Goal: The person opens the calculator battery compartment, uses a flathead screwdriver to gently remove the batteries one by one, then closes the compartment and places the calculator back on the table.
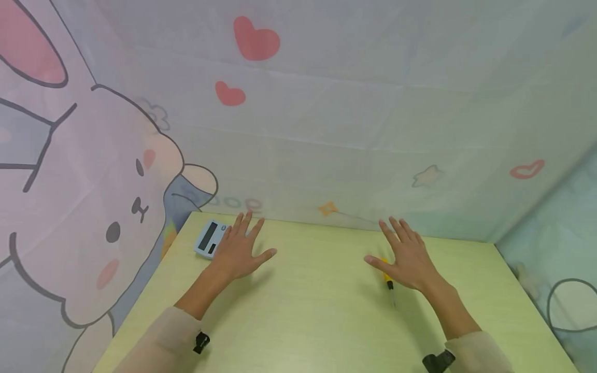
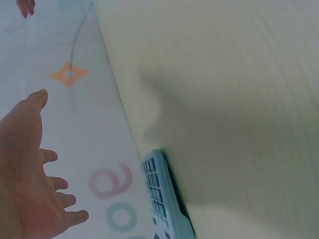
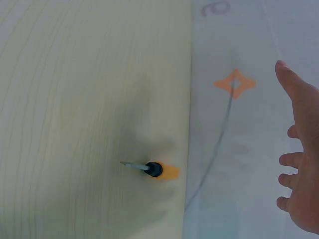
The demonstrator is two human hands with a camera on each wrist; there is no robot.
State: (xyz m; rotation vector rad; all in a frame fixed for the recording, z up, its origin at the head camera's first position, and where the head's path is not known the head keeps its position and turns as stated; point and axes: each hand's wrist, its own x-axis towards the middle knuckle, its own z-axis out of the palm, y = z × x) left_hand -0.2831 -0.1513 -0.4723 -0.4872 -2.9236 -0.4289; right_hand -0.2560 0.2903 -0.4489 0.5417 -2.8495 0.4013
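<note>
Head view shows your pale sleeves nearest, each with a black wrist device at the cuff; beyond them, on the pale yellow-green table, lies a screwdriver with a yellow handle and black collar, its metal shaft pointing back toward you; your right hand is spread above it, hiding part of the handle, thumb turned inward, holding nothing; your left hand is likewise spread and holds nothing, partly covering the light-blue calculator near the table's far left corner; the left wrist view shows that hand apart from it; farthest stands a fabric backdrop printed with a rabbit and red hearts.
</note>
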